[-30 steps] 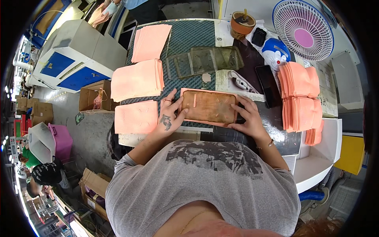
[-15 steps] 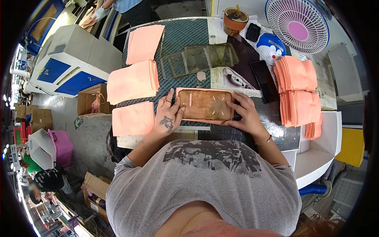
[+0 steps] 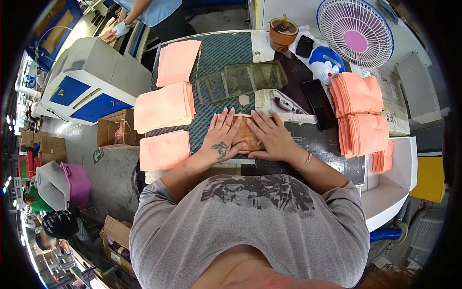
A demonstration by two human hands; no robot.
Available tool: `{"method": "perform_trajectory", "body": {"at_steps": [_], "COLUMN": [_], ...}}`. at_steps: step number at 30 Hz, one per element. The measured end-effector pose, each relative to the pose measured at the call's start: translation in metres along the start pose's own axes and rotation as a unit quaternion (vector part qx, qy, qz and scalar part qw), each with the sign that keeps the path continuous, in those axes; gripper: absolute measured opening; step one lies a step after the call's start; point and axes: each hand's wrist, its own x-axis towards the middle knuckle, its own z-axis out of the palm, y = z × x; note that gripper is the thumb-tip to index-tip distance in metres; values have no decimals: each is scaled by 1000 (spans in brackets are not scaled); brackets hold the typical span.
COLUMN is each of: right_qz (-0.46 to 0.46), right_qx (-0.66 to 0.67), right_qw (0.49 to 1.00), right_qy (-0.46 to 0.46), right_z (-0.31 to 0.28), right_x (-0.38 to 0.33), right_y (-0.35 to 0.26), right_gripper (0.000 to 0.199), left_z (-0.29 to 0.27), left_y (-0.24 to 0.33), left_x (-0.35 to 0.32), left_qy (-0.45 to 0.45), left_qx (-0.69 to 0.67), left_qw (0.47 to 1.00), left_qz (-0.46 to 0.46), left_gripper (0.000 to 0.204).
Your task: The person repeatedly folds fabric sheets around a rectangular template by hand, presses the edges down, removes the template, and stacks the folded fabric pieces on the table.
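In front of me on the table lies a brown rectangular template plate point(image 3: 246, 131) over a peach-pink sheet, whose edge shows only as a thin strip. My left hand point(image 3: 223, 135) lies flat on the plate's left part, fingers stretched away from me. My right hand point(image 3: 272, 136) presses flat on its right part, fingers spread. Together the hands cover most of the plate, so its slots are hidden. Left of my left hand are stacks of peach-pink sheets, the nearest stack point(image 3: 165, 151) being low and the middle stack point(image 3: 163, 107) fanned a little.
Beyond the plate, clear greenish plastic templates point(image 3: 240, 82) lie on a green textured mat point(image 3: 226, 50). A black phone point(image 3: 318, 104), folded peach-pink bundles point(image 3: 363, 132), a drink cup point(image 3: 283, 33) and a fan point(image 3: 355, 33) stand to the right. A co-worker's gloved hand point(image 3: 121, 29) shows at the far left.
Both hands have moved from gripping the plate's left and right edges to lying flat on top of it, close together. The whole view has shifted slightly downward.
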Motion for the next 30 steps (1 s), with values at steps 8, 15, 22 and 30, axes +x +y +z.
{"method": "perform_trajectory", "body": {"at_steps": [8, 15, 22, 30], "right_qz": [-23, 160, 124, 140], "right_qx": [23, 193, 95, 30], "right_qw": [994, 964, 988, 986], "right_qy": [-105, 93, 9, -90], "right_z": [-21, -86, -33, -9], "right_x": [10, 54, 74, 107], "right_y": [17, 56, 96, 113], "right_gripper": [74, 56, 62, 76], "left_z": [-36, -67, -94, -86], "left_y": [2, -75, -242, -203], "left_x": [6, 55, 69, 53], "left_qy": [-138, 138, 266, 192], "left_qx": [-48, -285, -415, -64], "left_qw": [989, 937, 752, 935], "left_qz": [-6, -146, -437, -291], "left_gripper": [73, 23, 39, 51]}}
